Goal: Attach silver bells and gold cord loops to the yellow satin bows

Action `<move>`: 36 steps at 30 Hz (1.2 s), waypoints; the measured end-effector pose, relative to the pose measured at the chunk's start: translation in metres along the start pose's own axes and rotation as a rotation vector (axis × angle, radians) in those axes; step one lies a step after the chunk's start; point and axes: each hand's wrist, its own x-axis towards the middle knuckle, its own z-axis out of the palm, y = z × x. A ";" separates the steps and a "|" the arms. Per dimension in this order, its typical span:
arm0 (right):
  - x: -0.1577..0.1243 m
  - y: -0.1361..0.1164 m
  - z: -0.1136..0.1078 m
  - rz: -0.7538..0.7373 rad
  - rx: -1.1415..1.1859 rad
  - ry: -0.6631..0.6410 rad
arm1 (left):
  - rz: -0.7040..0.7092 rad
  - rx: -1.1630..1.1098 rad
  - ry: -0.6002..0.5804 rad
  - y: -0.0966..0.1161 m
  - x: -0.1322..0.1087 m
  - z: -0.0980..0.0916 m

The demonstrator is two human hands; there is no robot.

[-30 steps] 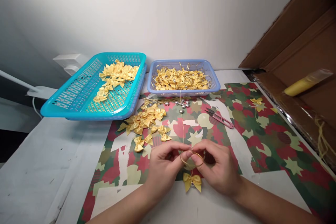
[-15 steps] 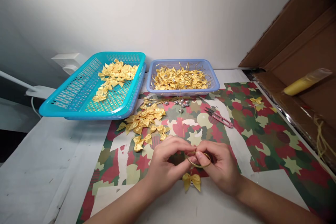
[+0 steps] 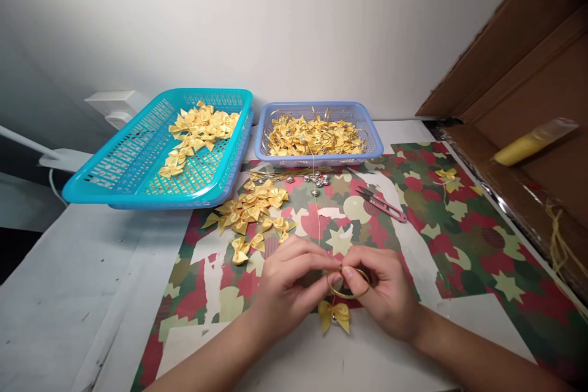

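Between my two hands is a loop of gold cord (image 3: 351, 296), pinched by the fingertips of both. My left hand (image 3: 294, 288) has its thumb and forefinger at the loop's left side. Thumb and forefinger of my right hand (image 3: 383, 291) grip the cord close by. Just below the fingers hangs a yellow ribbon bow (image 3: 340, 313) with a small silver bell (image 3: 334, 320) at its middle. A thin thread (image 3: 318, 217) runs from the hands toward the back. The exact spot where the fingertips meet is partly hidden.
Loose yellow bows (image 3: 252, 208) lie left of my hands. Several silver bells (image 3: 321, 179) sit by gold cords (image 3: 285, 173). Pink thread snips (image 3: 383, 205) lie to the right. Behind stand a teal basket (image 3: 114, 193) and a lilac basket (image 3: 316, 159); cardboard (image 3: 519, 73) edges the right side.
Both hands keep their grip at nearly the same place; the left fingertips have shifted slightly on the cord. The whole view has moved a little.
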 end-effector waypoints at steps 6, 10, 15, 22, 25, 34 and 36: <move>0.001 -0.003 0.001 -0.165 -0.131 0.028 | -0.065 0.026 -0.053 0.006 -0.001 0.001; -0.001 0.000 0.003 -0.255 -0.166 0.022 | -0.053 0.084 -0.028 0.008 -0.002 0.001; -0.001 0.001 0.003 -0.323 -0.268 0.053 | -0.031 0.138 0.015 0.007 -0.004 0.000; 0.000 0.003 0.002 -0.319 -0.287 0.038 | -0.050 0.095 -0.026 0.009 -0.006 0.002; 0.001 0.002 0.001 -0.309 -0.255 0.029 | -0.063 0.098 -0.042 0.008 -0.005 0.002; 0.006 0.003 -0.008 0.212 0.089 -0.115 | -0.400 0.307 -0.708 0.017 0.008 -0.026; 0.007 0.002 -0.010 0.406 0.202 -0.194 | -0.421 0.320 -0.755 0.018 0.007 -0.026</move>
